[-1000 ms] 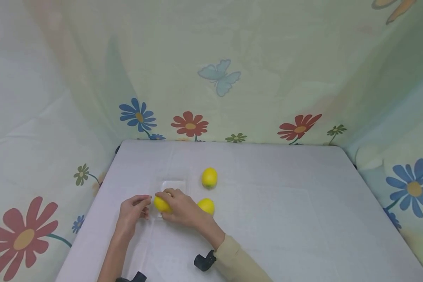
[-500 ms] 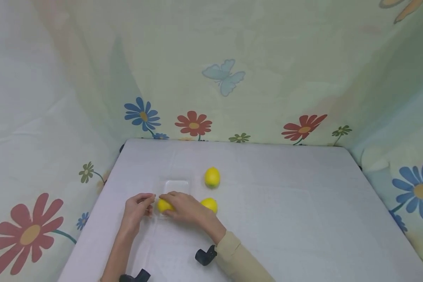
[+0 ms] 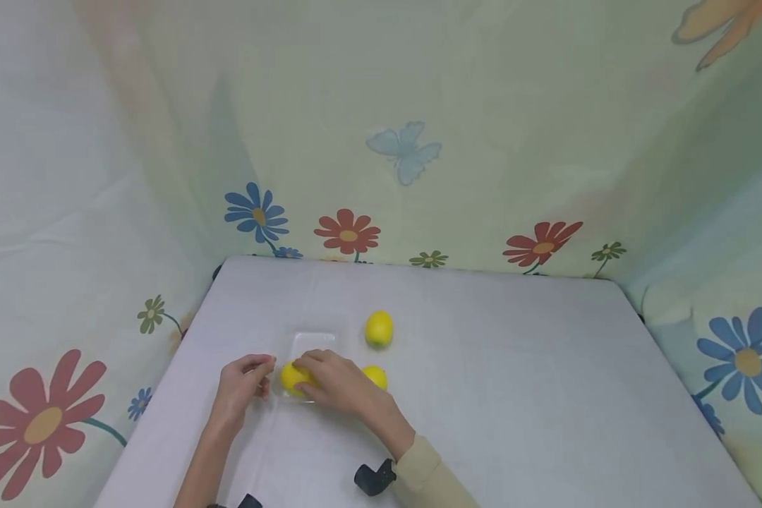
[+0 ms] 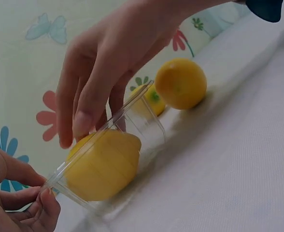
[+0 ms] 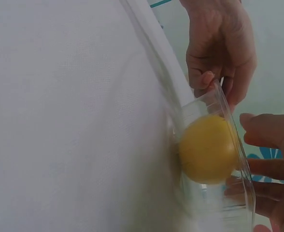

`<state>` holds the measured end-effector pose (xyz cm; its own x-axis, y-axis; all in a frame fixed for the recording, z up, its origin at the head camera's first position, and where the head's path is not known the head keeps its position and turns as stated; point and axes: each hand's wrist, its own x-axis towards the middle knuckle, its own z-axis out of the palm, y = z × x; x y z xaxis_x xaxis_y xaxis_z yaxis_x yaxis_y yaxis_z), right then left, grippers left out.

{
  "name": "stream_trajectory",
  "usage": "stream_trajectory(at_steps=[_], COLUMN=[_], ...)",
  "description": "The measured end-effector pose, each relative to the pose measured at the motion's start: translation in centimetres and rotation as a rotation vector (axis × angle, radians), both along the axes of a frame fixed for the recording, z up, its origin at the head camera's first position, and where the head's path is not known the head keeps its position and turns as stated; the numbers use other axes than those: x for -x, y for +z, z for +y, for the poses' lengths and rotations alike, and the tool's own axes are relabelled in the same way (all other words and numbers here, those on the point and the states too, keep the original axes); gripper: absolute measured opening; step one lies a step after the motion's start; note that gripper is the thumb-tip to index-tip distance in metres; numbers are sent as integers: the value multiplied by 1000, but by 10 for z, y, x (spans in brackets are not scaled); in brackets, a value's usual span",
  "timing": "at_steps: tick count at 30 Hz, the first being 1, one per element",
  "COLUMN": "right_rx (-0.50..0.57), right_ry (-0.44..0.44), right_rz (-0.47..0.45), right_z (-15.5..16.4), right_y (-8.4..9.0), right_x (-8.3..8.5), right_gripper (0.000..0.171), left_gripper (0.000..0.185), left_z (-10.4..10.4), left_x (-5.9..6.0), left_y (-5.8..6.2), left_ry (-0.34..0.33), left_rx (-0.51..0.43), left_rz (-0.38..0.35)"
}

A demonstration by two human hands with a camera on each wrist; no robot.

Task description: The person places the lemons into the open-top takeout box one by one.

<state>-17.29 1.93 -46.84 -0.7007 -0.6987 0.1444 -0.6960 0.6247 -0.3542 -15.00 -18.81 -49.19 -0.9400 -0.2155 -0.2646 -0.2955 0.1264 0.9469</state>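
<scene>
The worktop (image 3: 514,395) carries a clear plastic tray (image 3: 313,343) at its left side, with two loose lemons (image 3: 379,329) just right of it. Over the last second my right hand (image 3: 330,381) has lowered its lemon (image 3: 292,377) into the tray's near end; the fruit now sits inside, so placement looks nearly complete. My fingers remain curled over it. My left hand (image 3: 241,384) pinches the tray rim. The lemon appears smooth, yellow and unblemished.

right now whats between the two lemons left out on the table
Nothing: in the head view, bare white tablecloth separates the far round yellow lemon from the near round yellow lemon beside the right hand.
</scene>
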Motion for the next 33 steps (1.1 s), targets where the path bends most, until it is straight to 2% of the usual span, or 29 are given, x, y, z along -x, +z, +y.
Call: stream_trajectory(at_steps=[8,14,19,25,33], right_rx=[138,127,118,91,193], right_ry=[-11,-91,-143,-181,-174], right_rz=[253,350,340,282,183], right_z=[40,78,99,106,103], right_y=[3,-7,-21,-32,-41], right_x=[-14,-19,-19,-22,-23], right_gripper=[34,45,51,59,62], left_gripper=[31,32,32,32,32], left_z=[1,0,-1,-2,-2], left_x=[0,0,1,3,3], left_y=[0,0,0,1,0], left_ry=[0,1,-5,-4,-2], left_rx=[2,-11,-9,-9,-5], left_rz=[-9,-11,-9,-1,-24])
